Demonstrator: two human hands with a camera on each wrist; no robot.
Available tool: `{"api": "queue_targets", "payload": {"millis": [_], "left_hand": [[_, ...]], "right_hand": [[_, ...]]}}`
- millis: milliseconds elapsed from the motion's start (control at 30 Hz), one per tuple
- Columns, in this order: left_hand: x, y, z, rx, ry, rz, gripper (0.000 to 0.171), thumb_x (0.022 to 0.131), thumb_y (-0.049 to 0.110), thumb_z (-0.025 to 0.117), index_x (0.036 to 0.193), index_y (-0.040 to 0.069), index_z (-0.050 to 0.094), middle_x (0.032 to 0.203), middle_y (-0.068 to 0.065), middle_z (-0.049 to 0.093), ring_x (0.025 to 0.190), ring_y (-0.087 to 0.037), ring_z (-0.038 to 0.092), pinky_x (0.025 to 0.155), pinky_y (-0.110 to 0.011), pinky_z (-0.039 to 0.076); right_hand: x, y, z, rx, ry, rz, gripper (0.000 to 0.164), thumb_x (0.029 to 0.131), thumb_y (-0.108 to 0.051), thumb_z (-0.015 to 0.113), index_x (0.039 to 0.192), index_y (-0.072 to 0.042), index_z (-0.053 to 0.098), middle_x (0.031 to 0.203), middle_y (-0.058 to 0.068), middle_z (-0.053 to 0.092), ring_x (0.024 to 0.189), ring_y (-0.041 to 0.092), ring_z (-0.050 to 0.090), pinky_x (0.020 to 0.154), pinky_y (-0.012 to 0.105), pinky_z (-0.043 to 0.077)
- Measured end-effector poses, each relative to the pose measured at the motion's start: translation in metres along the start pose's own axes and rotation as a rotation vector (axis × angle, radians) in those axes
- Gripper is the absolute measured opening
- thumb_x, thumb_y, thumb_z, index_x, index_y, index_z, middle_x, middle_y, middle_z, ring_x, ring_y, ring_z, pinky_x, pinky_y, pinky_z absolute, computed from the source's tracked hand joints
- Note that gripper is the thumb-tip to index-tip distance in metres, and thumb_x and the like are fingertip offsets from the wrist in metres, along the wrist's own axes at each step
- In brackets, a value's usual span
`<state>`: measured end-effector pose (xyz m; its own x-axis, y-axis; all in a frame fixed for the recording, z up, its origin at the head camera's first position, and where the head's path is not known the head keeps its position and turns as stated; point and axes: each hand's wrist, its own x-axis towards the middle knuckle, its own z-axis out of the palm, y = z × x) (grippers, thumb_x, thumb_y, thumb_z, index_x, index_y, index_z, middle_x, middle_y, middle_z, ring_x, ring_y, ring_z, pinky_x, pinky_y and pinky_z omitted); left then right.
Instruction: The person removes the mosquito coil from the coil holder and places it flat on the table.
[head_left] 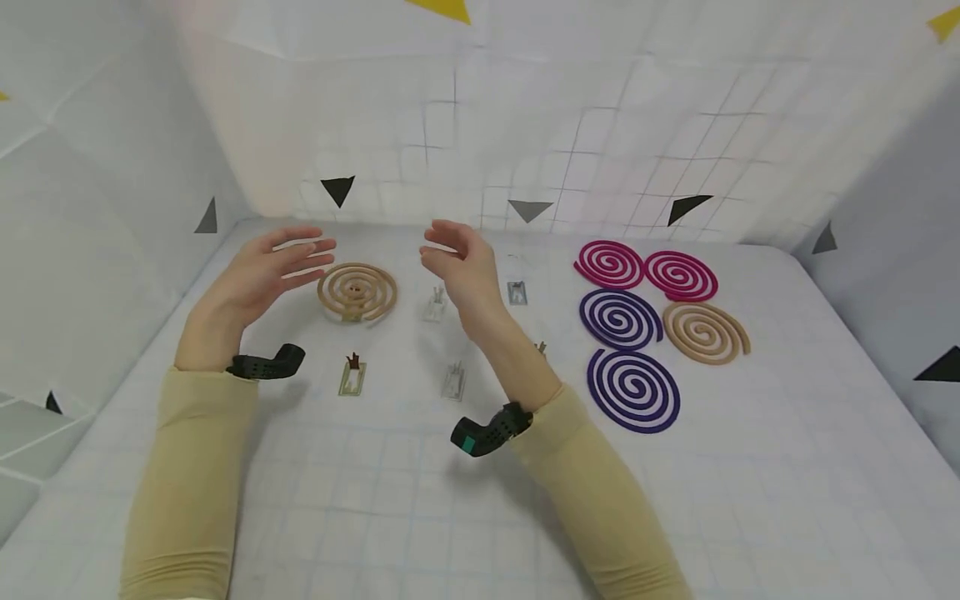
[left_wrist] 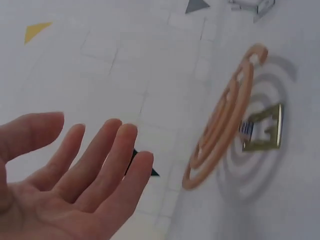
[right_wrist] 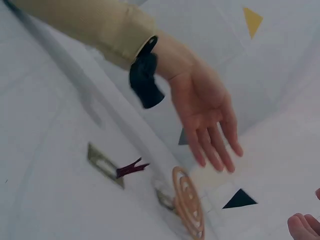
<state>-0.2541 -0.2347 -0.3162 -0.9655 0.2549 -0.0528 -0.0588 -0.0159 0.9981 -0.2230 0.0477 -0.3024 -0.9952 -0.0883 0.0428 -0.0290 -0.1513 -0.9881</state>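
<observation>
A tan mosquito coil (left_wrist: pixel 235 117) sits raised above the table on a brassy metal stand (left_wrist: pixel 278 131), and its shadow falls below. Just left of this coil in the head view, my left hand (head_left: pixel 281 268) hovers with spread fingers, holding nothing. My right hand (head_left: pixel 468 271) is in the air to the coil's right, its fingers loosely bent and nothing in them. In the right wrist view, only a few right fingers (right_wrist: pixel 301 225) show at the lower right corner. A brassy stand with dark red prongs (head_left: pixel 352 377) lies in front of the coil.
Silvery stands (head_left: pixel 435 307) (head_left: pixel 453 382) (head_left: pixel 517 292) are spread around the middle; another is partly hidden behind my right wrist. Flat on the right lie pink coils (head_left: pixel 681 276), purple coils (head_left: pixel 634 385) and a tan coil (head_left: pixel 707 333). White gridded walls (head_left: pixel 525 125) enclose the table.
</observation>
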Motion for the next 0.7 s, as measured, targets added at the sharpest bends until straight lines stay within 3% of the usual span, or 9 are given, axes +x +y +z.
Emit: {"api": "queue_targets", "payload": {"millis": [167, 267, 467, 700], "left_hand": [[-0.001, -0.011, -0.02, -0.098, 0.069, 0.011, 0.03, 0.1, 0.013, 0.061, 0.129, 0.007, 0.056, 0.117, 0.002, 0.072, 0.11, -0.014, 0.068, 0.1, -0.026, 0.053], [0.0, -0.017, -0.026, -0.085, 0.088, -0.015, 0.029, 0.099, 0.01, 0.062, 0.127, 0.009, 0.057, 0.116, 0.004, 0.072, 0.108, -0.012, 0.068, 0.102, -0.026, 0.051], [0.004, -0.03, -0.029, -0.041, 0.121, -0.069, 0.038, 0.098, 0.005, 0.062, 0.134, 0.004, 0.053, 0.112, 0.007, 0.071, 0.106, -0.009, 0.067, 0.106, -0.027, 0.048], [0.009, -0.041, -0.027, -0.121, 0.113, -0.067, 0.031, 0.096, -0.001, 0.063, 0.126, 0.006, 0.059, 0.109, 0.004, 0.071, 0.099, -0.008, 0.069, 0.094, -0.021, 0.054]], "right_hand": [[-0.001, 0.012, 0.006, 0.089, 0.032, 0.034, 0.044, 0.093, 0.007, 0.058, 0.136, -0.001, 0.054, 0.135, 0.018, 0.059, 0.125, 0.031, 0.059, 0.103, 0.032, 0.051], [-0.004, 0.017, 0.017, 0.108, 0.026, 0.053, 0.045, 0.093, 0.008, 0.057, 0.137, 0.0, 0.053, 0.137, 0.018, 0.057, 0.127, 0.033, 0.057, 0.104, 0.034, 0.05], [-0.012, 0.034, 0.035, 0.079, 0.021, 0.137, 0.044, 0.095, 0.003, 0.057, 0.138, -0.005, 0.052, 0.138, 0.009, 0.056, 0.127, 0.025, 0.056, 0.108, 0.035, 0.047], [-0.015, 0.052, 0.044, 0.091, 0.049, 0.214, 0.047, 0.093, 0.001, 0.059, 0.14, -0.006, 0.051, 0.144, 0.009, 0.05, 0.131, 0.025, 0.052, 0.11, 0.036, 0.044]]}}
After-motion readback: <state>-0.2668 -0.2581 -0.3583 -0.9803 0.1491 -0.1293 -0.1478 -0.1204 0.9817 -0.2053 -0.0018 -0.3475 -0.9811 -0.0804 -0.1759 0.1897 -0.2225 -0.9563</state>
